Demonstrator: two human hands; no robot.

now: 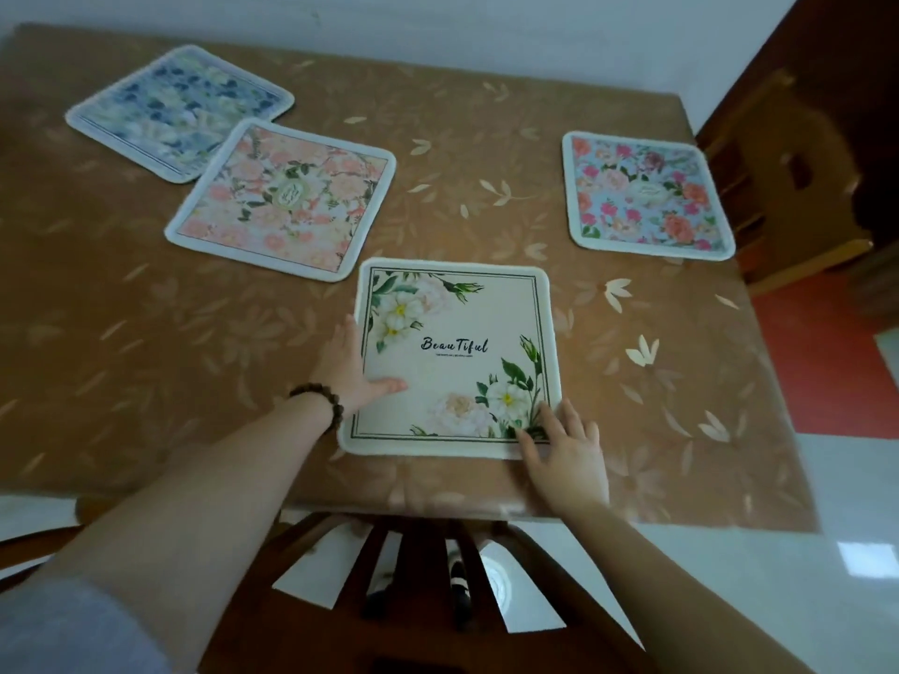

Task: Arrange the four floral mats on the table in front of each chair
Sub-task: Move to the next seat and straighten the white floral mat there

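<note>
A cream mat [452,323] printed with white flowers and the word "Beautiful" lies flat near the table's front edge, above a wooden chair [423,591]. My left hand [350,367] grips its left edge, thumb on top, fingers beneath or beside. My right hand [559,445] rests with spread fingers on its lower right corner. A peach floral mat [287,197] lies skewed at the middle left, overlapping a blue floral mat [175,104] behind it. A bright pink-and-blue floral mat [647,197] lies at the right edge, before a second chair [778,153].
The table [486,163] has a brown cloth with a leaf pattern under clear plastic. A white wall runs behind it. A dark wooden door and a red floor strip are at the right. Pale tiles show below the front edge.
</note>
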